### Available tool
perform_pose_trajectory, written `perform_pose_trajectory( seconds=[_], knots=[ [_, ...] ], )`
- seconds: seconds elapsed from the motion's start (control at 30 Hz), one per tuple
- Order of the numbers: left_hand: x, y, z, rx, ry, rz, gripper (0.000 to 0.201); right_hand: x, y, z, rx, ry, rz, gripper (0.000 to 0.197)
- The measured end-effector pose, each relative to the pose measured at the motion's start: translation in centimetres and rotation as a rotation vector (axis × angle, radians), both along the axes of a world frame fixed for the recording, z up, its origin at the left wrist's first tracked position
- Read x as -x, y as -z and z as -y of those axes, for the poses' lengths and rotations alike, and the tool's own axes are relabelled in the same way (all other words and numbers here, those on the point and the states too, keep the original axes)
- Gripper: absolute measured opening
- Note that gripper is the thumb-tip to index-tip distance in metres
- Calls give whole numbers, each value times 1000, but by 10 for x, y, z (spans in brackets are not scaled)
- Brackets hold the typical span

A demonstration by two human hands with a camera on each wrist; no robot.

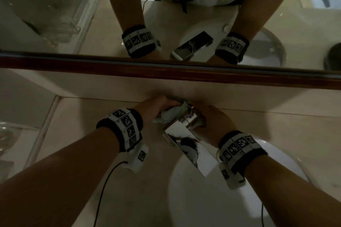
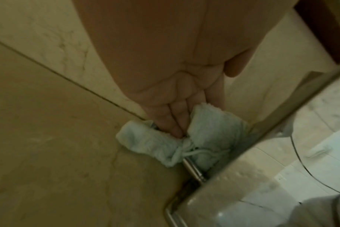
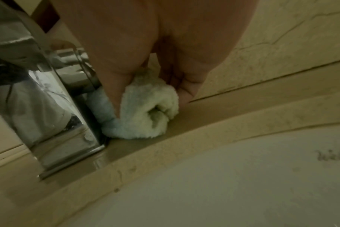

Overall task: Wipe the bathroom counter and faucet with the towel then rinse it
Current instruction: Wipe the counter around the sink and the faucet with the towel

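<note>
A pale green towel (image 1: 170, 114) is looped round the back of the chrome faucet (image 1: 191, 145) at its base, on the beige stone counter (image 1: 88, 120). My left hand (image 1: 155, 107) grips the towel's left end (image 2: 144, 142), with its fingers (image 2: 171, 124) dug into the folds against the backsplash. My right hand (image 1: 215, 120) grips the bunched right end (image 3: 147, 113) between thumb and fingers, right beside the faucet body (image 3: 54, 116). The stretch of towel behind the faucet is hidden.
The white sink basin (image 1: 203, 204) lies under the spout, close to me. A mirror with a dark wooden lower frame (image 1: 184, 72) rises just behind the faucet. Glassware (image 1: 7, 138) stands at the far left. Bare counter stretches to the left and right.
</note>
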State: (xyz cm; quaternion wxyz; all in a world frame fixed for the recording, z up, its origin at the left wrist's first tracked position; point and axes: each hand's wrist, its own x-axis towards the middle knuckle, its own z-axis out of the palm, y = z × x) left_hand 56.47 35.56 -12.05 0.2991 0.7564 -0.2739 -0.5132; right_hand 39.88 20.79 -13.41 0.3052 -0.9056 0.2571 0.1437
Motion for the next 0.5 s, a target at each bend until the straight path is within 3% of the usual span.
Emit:
perform_pose_trajectory(
  seconds=[0.13,0.23,0.37,0.5],
  knots=[
    [3,-2,0,26,56,53,38,6,-7,-3,-53,85,0,60],
    [11,4,-9,74,66,191,36,12,-10,-10,-23,127,31,54],
    [26,13,-31,168,-244,206,38,24,-7,-24,-56,224,20,46],
    [29,14,-58,174,-376,197,35,29,-3,-29,-143,309,-5,47]
  ],
)
